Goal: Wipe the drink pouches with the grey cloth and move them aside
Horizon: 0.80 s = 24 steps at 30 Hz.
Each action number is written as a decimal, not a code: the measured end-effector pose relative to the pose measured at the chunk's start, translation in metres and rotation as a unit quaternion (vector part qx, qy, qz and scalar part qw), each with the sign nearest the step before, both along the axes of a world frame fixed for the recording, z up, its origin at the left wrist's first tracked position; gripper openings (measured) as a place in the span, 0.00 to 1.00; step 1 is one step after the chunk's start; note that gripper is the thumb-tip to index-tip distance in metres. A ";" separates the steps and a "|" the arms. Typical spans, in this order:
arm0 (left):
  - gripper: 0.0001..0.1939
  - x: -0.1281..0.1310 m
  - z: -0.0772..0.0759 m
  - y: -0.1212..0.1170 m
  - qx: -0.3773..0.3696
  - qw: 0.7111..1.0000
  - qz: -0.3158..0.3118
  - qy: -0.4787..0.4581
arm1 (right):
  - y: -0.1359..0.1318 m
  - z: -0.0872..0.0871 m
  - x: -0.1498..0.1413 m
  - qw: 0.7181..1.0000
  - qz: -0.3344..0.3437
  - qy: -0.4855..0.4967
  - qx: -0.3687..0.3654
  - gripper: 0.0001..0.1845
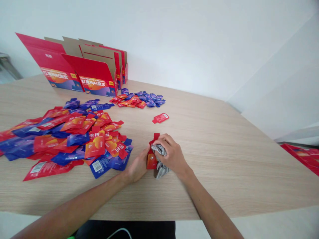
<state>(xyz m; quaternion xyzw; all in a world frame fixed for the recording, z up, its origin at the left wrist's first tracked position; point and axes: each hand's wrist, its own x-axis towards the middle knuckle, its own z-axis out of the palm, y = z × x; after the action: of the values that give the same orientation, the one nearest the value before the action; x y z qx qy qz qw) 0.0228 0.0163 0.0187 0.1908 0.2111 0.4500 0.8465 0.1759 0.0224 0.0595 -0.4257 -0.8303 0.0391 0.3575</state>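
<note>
A red and orange pouch (152,160) is held near the front middle of the table. My left hand (139,166) grips it along its left side. My right hand (171,153) is closed on a bunched grey cloth (162,170) and presses it against the pouch's upper part. The pouch's narrow red spout end points away from me. Part of the pouch is hidden behind the cloth and fingers. Just beyond my hands, a single red pouch (161,118) lies flat.
A large heap of red and blue pouches (94,143) spreads over the table's left side. Farther back lies a smaller pile of pouches (139,99), near several open red cartons (98,84) by the wall. At the far right is a red printed item (302,156).
</note>
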 end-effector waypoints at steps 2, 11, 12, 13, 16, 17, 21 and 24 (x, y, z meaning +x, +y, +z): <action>0.16 -0.004 0.004 0.004 -0.005 1.000 0.016 0.004 | -0.001 -0.001 -0.002 0.996 0.063 -0.054 -0.017 0.12; 0.19 -0.008 0.010 0.009 0.001 1.000 0.029 0.012 | -0.001 -0.001 -0.003 0.995 0.063 -0.074 -0.014 0.10; 0.17 -0.006 0.009 0.007 0.000 1.000 0.025 0.013 | 0.000 0.000 -0.001 0.998 0.038 -0.049 -0.009 0.10; 0.14 -0.004 0.008 0.005 0.001 1.000 0.019 0.013 | 0.001 0.001 0.001 1.000 0.014 -0.023 -0.005 0.10; 0.11 0.000 0.004 0.000 0.014 1.000 -0.011 0.008 | 0.001 0.004 0.004 0.998 -0.053 0.035 0.008 0.10; 0.11 0.001 0.004 0.000 0.021 1.000 -0.021 0.008 | 0.001 0.005 0.005 0.996 -0.069 0.048 0.012 0.10; 0.14 0.003 0.003 -0.002 0.049 0.998 -0.031 0.009 | 0.000 0.006 0.005 0.993 -0.089 0.078 0.018 0.09; 0.13 0.003 0.004 -0.003 0.036 0.999 -0.007 -0.015 | 0.000 0.006 0.006 0.996 -0.062 0.061 0.005 0.08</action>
<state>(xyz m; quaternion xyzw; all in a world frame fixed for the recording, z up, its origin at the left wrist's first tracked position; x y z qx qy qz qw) 0.0261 0.0138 0.0224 0.2158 0.1811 0.4543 0.8451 0.1815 0.0227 0.0651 -0.4710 -0.7794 0.0384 0.4114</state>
